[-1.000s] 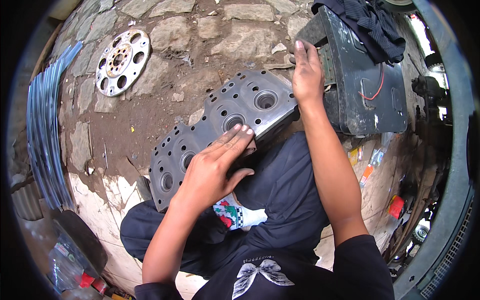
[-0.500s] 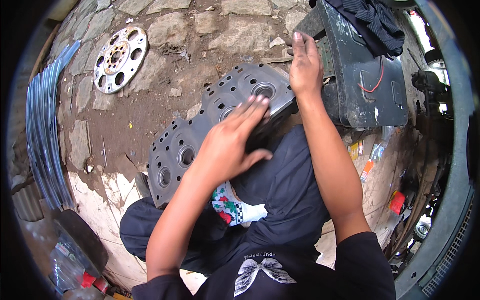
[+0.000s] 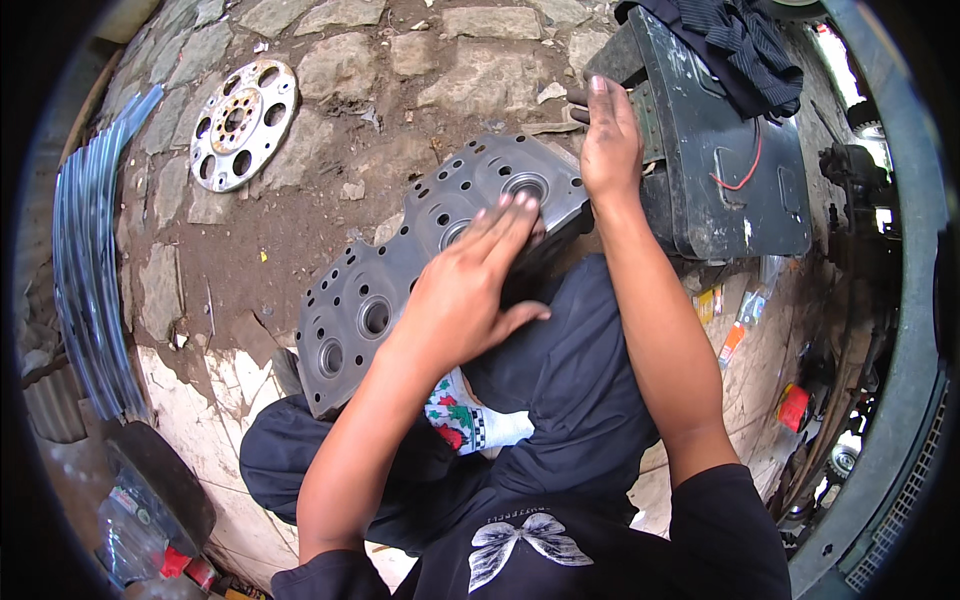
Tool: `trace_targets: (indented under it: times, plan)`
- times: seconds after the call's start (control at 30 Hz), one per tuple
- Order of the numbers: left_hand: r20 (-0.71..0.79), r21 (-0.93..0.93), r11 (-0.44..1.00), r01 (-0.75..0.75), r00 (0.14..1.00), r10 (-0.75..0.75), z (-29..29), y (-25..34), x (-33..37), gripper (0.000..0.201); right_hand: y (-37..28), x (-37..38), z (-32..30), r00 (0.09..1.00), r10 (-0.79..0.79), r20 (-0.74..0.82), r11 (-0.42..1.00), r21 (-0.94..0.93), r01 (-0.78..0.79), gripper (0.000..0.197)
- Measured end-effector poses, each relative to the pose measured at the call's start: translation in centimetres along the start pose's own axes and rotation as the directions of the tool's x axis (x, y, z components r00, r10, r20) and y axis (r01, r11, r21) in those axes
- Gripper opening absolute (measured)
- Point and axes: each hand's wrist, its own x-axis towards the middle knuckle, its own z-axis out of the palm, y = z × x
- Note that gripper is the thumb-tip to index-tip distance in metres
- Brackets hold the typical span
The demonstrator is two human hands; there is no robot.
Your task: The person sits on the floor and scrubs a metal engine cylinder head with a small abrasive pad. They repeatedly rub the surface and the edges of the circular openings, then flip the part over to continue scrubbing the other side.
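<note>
A grey metal cylinder head [image 3: 345,290] with round valve seats and many bolt holes lies slanted in front of my legs. Across its upper face, near the right-hand valve seats, my left hand [image 3: 470,280] lies with fingers stretched out and thumb apart; it covers part of the surface. At the block's right end is my right hand [image 3: 612,155], its fingers extended away from me and some fingertips darkened with grime. Nothing shows in either hand. Whether the right palm touches the block's end, I cannot tell.
A round metal flexplate [image 3: 258,137] with large holes lies on the stony ground at far left. Clear ribbed strips [image 3: 95,270] run along the left. At right stands a dark metal box [image 3: 745,190] with a dark cloth [image 3: 745,50] on it. Small packets [image 3: 735,340] lie below.
The whole view has shifted very slightly. My left hand stays on the cylinder head with its fingers barely moved, and my right hand keeps its place at the block's end.
</note>
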Motion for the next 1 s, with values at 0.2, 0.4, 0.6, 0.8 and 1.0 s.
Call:
trace_targets:
  times: [0.2, 0.4, 0.6, 0.8, 1.0]
  plan:
    - [-0.002, 0.169, 0.982, 0.088, 0.996, -0.089, -0.4, 0.9, -2.7, 0.099, -1.2, -0.9, 0.2, 0.998, -0.063, -0.032, 0.994, -0.095, 0.06, 0.056]
    - [-0.041, 0.119, 0.991, 0.064, 0.997, -0.059, 0.6, 1.0, -0.8, 0.095, -1.8, -0.9, -0.6, 0.993, -0.108, -0.056, 0.985, -0.138, 0.1, 0.055]
    - [-0.092, 0.076, 0.997, 0.025, 0.996, -0.018, 0.6, 1.0, 0.3, 0.081, -3.2, -1.2, -0.1, 0.986, -0.162, -0.03, 0.981, -0.117, 0.158, 0.054]
    - [-0.076, 0.067, 0.996, 0.064, 0.995, -0.059, 0.6, 1.6, -2.4, 0.067, -1.9, -0.8, -0.6, 0.998, -0.067, -0.011, 0.99, -0.122, 0.066, 0.05]
    - [-0.133, 0.094, 0.99, 0.108, 0.987, -0.095, 1.6, 1.4, -0.1, 0.062, -2.7, -1.3, -0.1, 0.991, -0.133, -0.023, 0.979, -0.156, 0.128, 0.048]
